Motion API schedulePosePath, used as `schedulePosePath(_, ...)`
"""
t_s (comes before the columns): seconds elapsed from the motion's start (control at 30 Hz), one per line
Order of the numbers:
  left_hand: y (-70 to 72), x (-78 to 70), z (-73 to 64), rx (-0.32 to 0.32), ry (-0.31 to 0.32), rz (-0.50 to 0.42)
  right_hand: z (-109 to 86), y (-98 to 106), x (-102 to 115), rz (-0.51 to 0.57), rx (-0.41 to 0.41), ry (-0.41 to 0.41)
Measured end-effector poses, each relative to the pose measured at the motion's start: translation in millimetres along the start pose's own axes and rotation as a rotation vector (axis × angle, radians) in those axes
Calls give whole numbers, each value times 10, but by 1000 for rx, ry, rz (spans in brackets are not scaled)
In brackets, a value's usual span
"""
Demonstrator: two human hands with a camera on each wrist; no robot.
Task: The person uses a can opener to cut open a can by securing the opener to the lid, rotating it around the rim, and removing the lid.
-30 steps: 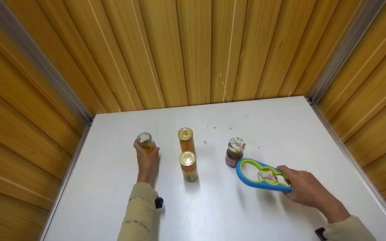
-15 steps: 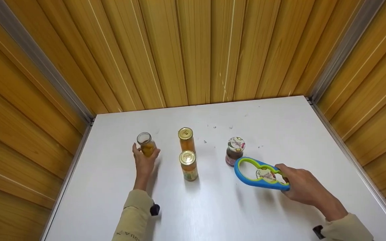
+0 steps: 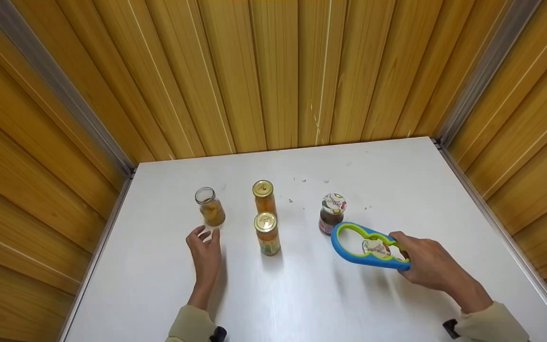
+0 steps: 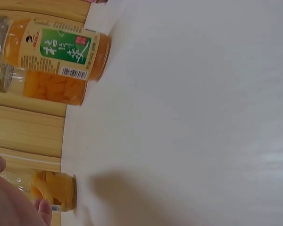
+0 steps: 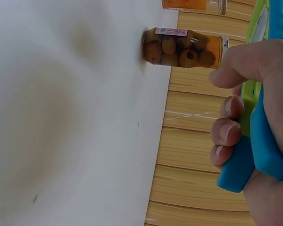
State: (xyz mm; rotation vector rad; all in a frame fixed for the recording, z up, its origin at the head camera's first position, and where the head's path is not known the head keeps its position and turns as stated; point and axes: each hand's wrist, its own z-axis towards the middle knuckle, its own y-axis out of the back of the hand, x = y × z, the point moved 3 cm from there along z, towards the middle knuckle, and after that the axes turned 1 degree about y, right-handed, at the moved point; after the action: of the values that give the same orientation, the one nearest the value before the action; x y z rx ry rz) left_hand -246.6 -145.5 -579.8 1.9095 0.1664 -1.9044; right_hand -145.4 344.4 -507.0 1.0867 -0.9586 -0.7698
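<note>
My left hand (image 3: 205, 256) is just in front of an uncovered glass jar (image 3: 212, 211) of yellow fruit pieces, its fingers loosely bent and holding nothing. In the left wrist view that jar (image 4: 56, 190) appears beyond the hand (image 4: 14, 202). My right hand (image 3: 430, 261) grips a blue-and-green jar opener (image 3: 359, 259) by one end, above the table. A patterned lid (image 3: 375, 248) shows within the opener's openings. Close to the opener's far end stands a jar with a patterned lid (image 3: 334, 204); the right wrist view shows dark round fruits (image 5: 179, 49) inside it.
Two gold-lidded jars of orange fruit, a front jar (image 3: 268, 235) and a back jar (image 3: 264, 197), stand mid-table. The white table (image 3: 292, 294) has small marks toward the back. Wood-patterned walls (image 3: 273, 71) enclose its back and sides.
My left hand has let go of the uncovered jar and drawn back toward me, leaving it upright on the table. My right hand and the jar opener have barely moved.
</note>
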Motion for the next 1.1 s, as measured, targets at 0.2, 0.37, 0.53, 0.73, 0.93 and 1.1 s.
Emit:
schedulePosePath(0.2, 20, -48, -245, 42, 34, 25, 3, -3, 49, 1, -10, 19)
schedulePosePath(0.37, 7, -182, -389, 102, 50, -8, 25, 16, 89, 3, -4, 20)
schedulePosePath(0.53, -64, -312, -564, 231, 6, -63, 53, 24, 147, 2, -1, 23)
schedulePosePath(0.73, -195, -438, -770, 422, -32, -76, 107, 12, 241, 0, 5, 39)
schedulePosePath(0.93, -373, -481, -884, 630, -18, -158, 181, -31, 361, 19, -5, 82)
schedulePosePath(1.1, -562, -450, -1003, 813, 203, -263, 220, -109, 485, 47, 7, 108)
